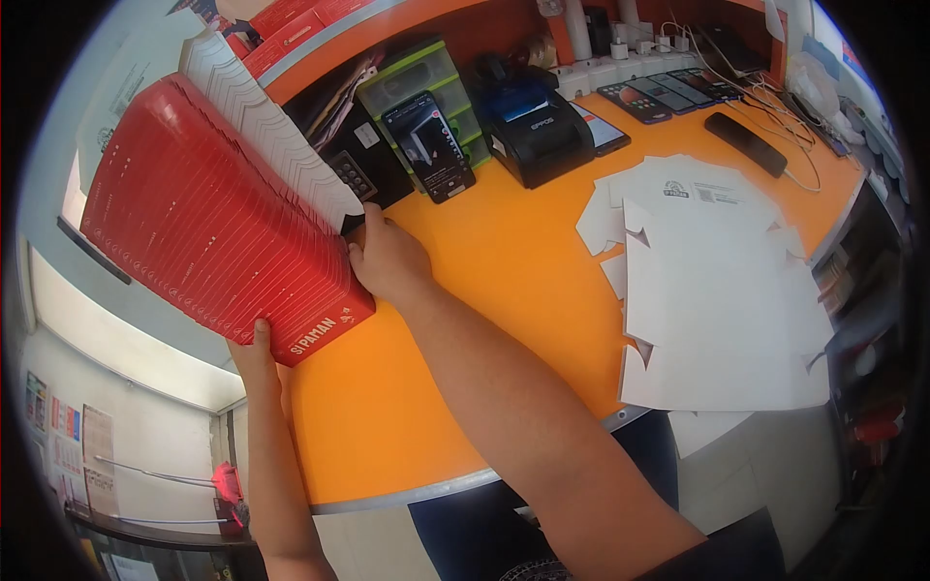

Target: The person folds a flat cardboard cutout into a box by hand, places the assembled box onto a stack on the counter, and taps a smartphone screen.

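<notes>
Both hands (395, 257) gripping, bare forearms (504, 387) outstretched

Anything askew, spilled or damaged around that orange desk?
Yes: the flat white cardboard sheets at the right lie unevenly fanned, and their near end juts past the edge of the orange desk. I see no spill or clear damage.

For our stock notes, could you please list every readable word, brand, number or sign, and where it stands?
"SI PAMAN" on the red cardboard stack
"EPPOS" on the black receipt printer
Too small or blurred to read: print on the white cardboard sheets, the upright smartphone, the wall posters, the upper red boxes, and the stack's other markings.
</notes>
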The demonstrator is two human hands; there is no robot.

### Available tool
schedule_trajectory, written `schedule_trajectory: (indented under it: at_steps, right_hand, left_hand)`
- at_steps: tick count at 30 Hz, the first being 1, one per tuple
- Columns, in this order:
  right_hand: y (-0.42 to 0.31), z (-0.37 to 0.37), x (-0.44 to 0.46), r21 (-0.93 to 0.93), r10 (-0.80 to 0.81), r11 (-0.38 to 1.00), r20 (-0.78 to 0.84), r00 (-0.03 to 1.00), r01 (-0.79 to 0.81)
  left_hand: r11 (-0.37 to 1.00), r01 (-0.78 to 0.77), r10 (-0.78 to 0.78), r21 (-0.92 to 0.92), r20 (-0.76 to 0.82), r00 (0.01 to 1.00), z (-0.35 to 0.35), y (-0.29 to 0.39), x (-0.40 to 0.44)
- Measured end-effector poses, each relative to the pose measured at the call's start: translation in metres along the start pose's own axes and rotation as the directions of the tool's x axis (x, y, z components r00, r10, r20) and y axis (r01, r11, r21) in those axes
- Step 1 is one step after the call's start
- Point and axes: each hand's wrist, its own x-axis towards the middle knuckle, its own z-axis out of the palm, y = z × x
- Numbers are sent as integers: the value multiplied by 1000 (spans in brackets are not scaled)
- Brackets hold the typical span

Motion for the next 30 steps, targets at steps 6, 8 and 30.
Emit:
schedule_trajectory:
  at_steps: [6,8,30]
  right_hand:
    - [1,1,0,7,-19,1000,-10,1000,19]
    - [1,1,0,9,-12,1000,-5,1000,12]
    - [1,3,1,2,-5,1000,-9,1000,5]
  left_hand:
    - [1000,11,-11,15,-13,1000,-1,-1,0]
    - [1000,14,-14,17,-13,1000,-1,0,-1]
    - [1000,9,-9,16,-7,1000,-1,-1,0]
